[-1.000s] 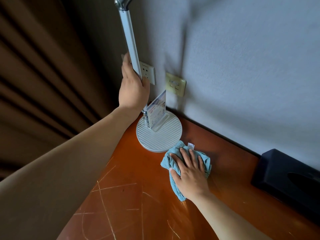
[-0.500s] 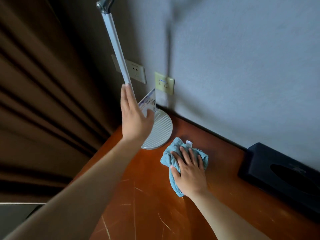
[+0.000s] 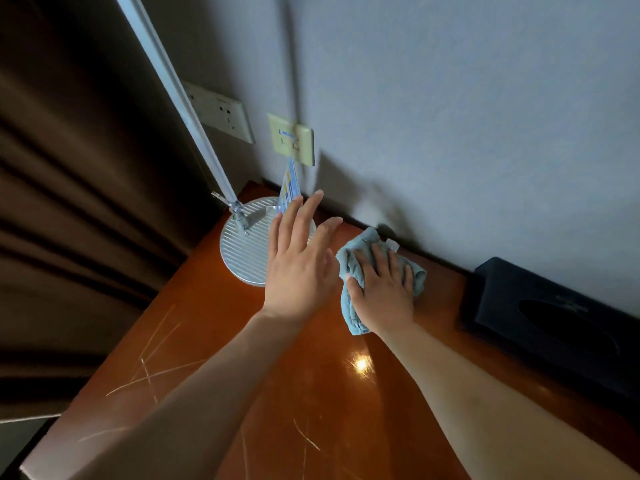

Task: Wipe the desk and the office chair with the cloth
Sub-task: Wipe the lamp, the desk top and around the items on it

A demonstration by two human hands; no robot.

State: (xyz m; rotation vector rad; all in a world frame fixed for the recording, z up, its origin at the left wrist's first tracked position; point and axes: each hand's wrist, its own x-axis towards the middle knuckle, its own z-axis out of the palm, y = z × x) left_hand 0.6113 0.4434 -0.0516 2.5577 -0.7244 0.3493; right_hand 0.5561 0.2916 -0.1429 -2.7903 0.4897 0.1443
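Desk point(image 3: 214, 358): cloth point(image 3: 349, 268) under right hand point(image 3: 384, 292)

Bare desk point(image 3: 214, 344) surface lay open in front of the lamp base point(image 3: 246, 250), scratched but unobstructed toward the near edge. The lamp's slanted arm point(image 3: 180, 98) and a small card point(image 3: 289, 188) blocked the back left corner. A dark tissue box point(image 3: 554, 320) closed off the right, against the wall point(image 3: 485, 116). Curtain point(image 3: 79, 220) hung just beside the desk's left edge.
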